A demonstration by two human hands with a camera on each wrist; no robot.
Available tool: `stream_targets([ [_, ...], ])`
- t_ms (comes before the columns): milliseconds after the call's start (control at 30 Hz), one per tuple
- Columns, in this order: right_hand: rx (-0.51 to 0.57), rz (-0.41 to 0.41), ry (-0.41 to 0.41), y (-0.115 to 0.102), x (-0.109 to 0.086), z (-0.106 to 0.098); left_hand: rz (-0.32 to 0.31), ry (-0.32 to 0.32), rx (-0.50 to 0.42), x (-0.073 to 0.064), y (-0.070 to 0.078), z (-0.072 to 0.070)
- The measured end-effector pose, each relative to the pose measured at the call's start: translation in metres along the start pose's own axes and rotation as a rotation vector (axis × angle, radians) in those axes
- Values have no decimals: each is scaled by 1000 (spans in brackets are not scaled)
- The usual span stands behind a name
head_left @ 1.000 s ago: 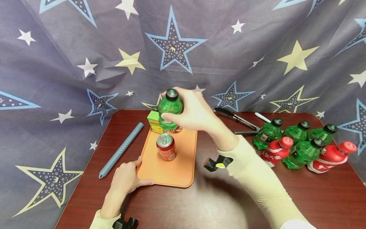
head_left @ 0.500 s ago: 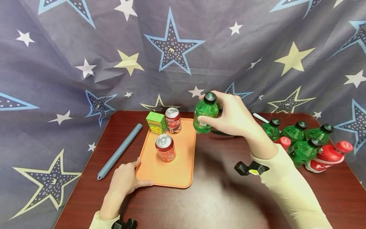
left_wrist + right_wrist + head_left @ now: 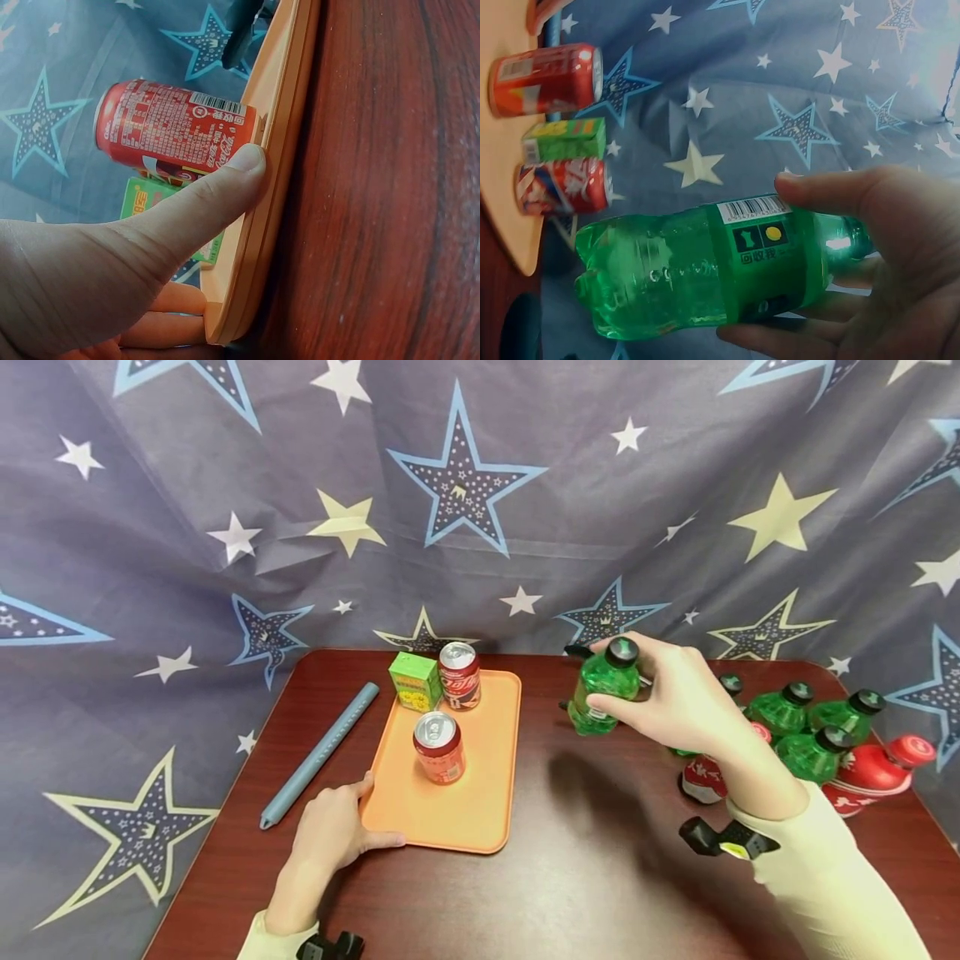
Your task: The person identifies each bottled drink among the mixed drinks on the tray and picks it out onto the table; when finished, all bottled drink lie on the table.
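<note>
My right hand holds a green soda bottle with a black cap, right of the tray and above the table. In the right wrist view, thumb and fingers lie round the upper part of the bottle, whose base points left. My left hand grips the near left corner of the orange tray, thumb along the front edge and fingers at the left side. On the tray stand a red can, another red cola can behind it and a green box beside that.
A blue-grey stick-shaped object lies left of the tray. At the right stand several green bottles and red bottles, partly hidden by my right arm. A black-handled tool lies behind the held bottle. A star-patterned cloth hangs behind the table.
My right hand has carried the green bottle from above the back of the tray rightward, past its edge, and lower. The far cola can has come into full view. My left hand stays on the corner.
</note>
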State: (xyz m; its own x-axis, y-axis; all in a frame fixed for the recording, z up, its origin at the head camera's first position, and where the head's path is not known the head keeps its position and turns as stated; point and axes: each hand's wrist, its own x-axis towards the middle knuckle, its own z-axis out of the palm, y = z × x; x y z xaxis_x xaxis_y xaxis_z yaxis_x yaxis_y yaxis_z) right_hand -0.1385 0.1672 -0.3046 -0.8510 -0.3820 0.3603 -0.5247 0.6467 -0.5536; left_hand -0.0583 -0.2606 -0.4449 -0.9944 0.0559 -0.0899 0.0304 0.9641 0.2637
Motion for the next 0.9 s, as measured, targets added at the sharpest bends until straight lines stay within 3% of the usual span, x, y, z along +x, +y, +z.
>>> stream_targets([
  [200,-12,42,-17,18,-20,-3,-4,-2,-3,0,0,0],
  [433,-103,66,-35,39,-38,-2,6,8,-2,0,0,0],
  [900,-151,148,-96,60,-60,6,4,0,0,-1,1,-1],
])
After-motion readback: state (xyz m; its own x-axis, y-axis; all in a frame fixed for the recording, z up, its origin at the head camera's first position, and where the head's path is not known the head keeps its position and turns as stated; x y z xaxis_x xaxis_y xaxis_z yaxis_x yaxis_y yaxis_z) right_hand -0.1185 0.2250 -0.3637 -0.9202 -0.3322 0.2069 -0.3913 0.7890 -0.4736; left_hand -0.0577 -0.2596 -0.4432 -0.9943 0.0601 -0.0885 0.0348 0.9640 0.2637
